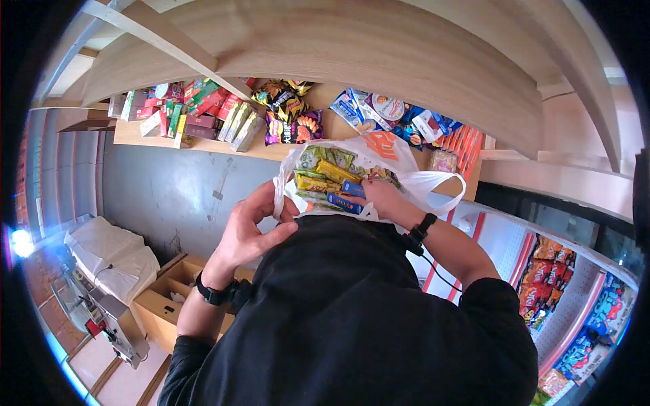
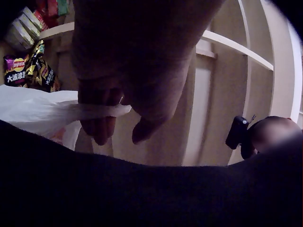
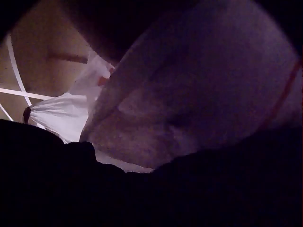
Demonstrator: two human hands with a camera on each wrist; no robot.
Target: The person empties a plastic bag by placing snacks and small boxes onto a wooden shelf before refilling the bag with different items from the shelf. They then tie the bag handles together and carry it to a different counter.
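Observation:
A white plastic bag point(image 1: 406, 162) with orange print stands open against the person's front. Inside it lie several yellow packets point(image 1: 315, 184) and green packets point(image 1: 310, 160), with two small blue boxes point(image 1: 344, 203) on the near side. My left hand point(image 1: 240, 233) holds the bag's left handle; in the left wrist view the white handle point(image 2: 102, 111) runs through the curled fingers. Reaching into the bag from the right, my right hand point(image 1: 384, 200) grips the blue boxes at their right ends. Its fingertips are partly hidden, and the right wrist view is mostly dark bag plastic point(image 3: 142, 118).
Behind the bag, a wooden shelf point(image 1: 271, 149) bears stacked small boxes point(image 1: 203, 122), black chip bags point(image 1: 296, 125) and blue snack bags point(image 1: 355, 111). A wooden panel point(image 1: 379, 47) overhangs it. Snack racks point(image 1: 542, 277) stand at right; an open wooden cabinet point(image 1: 162, 298) stands at lower left.

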